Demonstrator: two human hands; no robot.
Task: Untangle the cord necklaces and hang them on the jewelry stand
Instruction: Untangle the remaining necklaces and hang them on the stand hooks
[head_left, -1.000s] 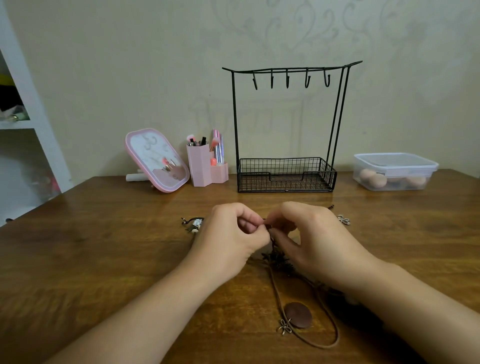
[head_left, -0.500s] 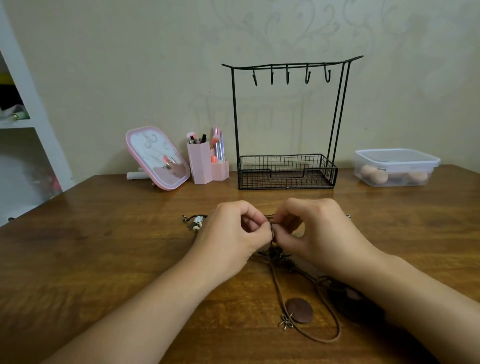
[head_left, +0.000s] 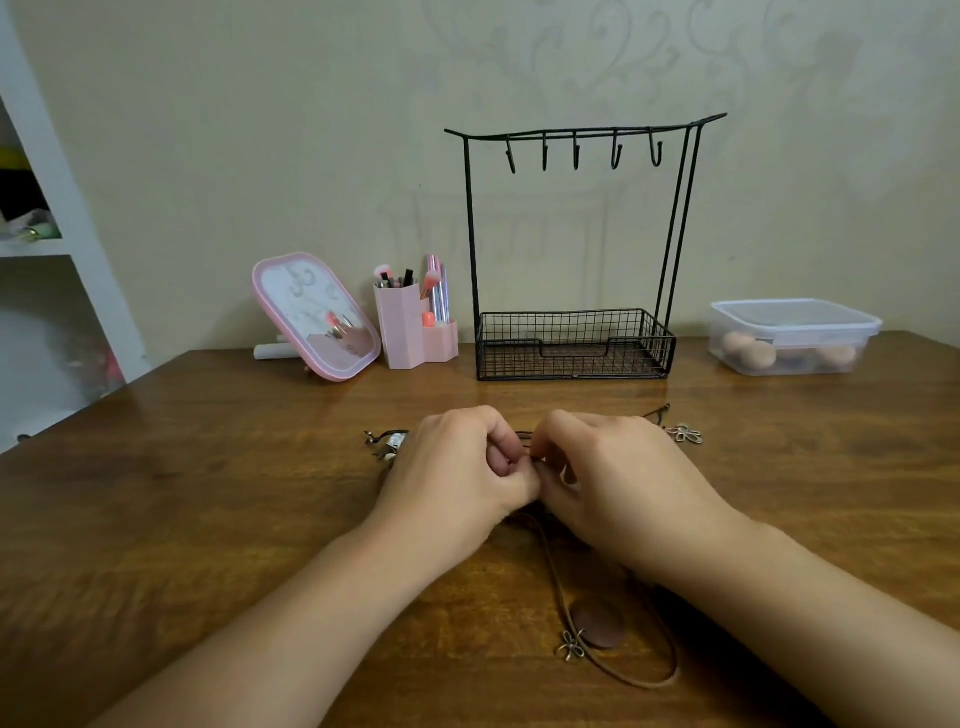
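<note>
A tangle of brown cord necklaces (head_left: 558, 566) lies on the wooden table (head_left: 208, 467), mostly hidden under my hands. My left hand (head_left: 457, 467) and my right hand (head_left: 613, 478) meet fingertip to fingertip and pinch the cords at the knot between them. A round brown pendant (head_left: 597, 621) and a small metal bow charm (head_left: 571, 647) lie near me on a cord loop. A metal flower charm (head_left: 685, 434) shows to the right of my right hand, and a clasp end (head_left: 387, 444) to the left. The black wire jewelry stand (head_left: 571, 343) with several bare hooks stands behind.
A pink tilted mirror (head_left: 317, 317) and a pink holder with makeup brushes (head_left: 410, 332) stand left of the stand. A lidded clear box with sponges (head_left: 792, 338) sits at the right. A white shelf (head_left: 47, 234) rises at the far left.
My hands have stayed at the knot, the fingertips working closer together. The flower charm at the right has come back into sight beside my right hand. The view has shifted slightly.
</note>
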